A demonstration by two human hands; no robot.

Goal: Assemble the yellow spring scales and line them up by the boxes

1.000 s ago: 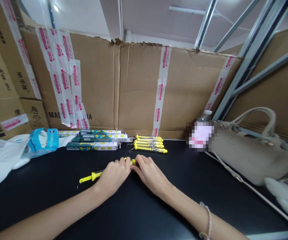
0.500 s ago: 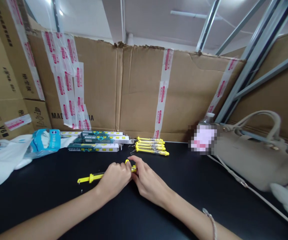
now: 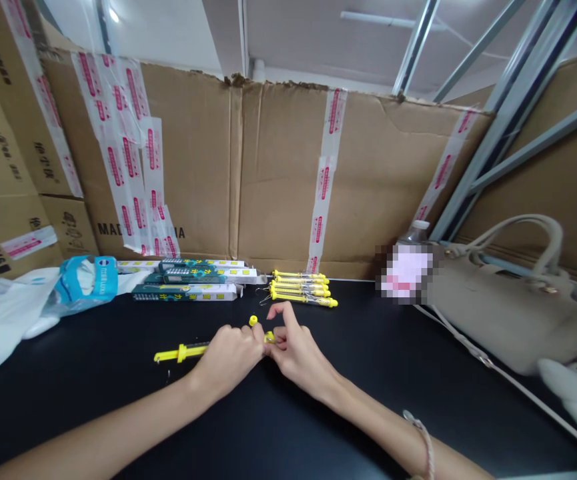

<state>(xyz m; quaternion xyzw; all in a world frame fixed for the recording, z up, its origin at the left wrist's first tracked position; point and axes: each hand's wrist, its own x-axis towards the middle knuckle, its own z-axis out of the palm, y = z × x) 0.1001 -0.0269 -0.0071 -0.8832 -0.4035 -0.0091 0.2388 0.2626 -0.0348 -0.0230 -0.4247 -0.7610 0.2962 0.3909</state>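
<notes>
My left hand [image 3: 228, 357] grips a yellow tubular spring scale [image 3: 185, 353] near its middle on the black table [image 3: 93, 373]. Its collared end and thin wire hook stick out to the left. My right hand [image 3: 295, 348] pinches the scale's other end [image 3: 269, 337] between thumb and fingers, with the index finger raised. A small yellow ring or cap [image 3: 253, 321] sits just above my left fingers and seems to be apart from them. Several matching yellow spring scales [image 3: 301, 289] lie in a neat stack farther ahead.
Flat printed boxes [image 3: 188, 292] lie left of the stack, beside a white plastic bag [image 3: 3, 320] and a blue packet [image 3: 85, 285]. A bottle with a blurred label [image 3: 408, 270] and a beige handbag [image 3: 498, 310] stand right. Taped cardboard [image 3: 278, 173] walls the table's back.
My right index finger has lifted and spread from the scale's end. The yellow ring now shows more distinctly above my left fingers. The scale lies slightly flatter.
</notes>
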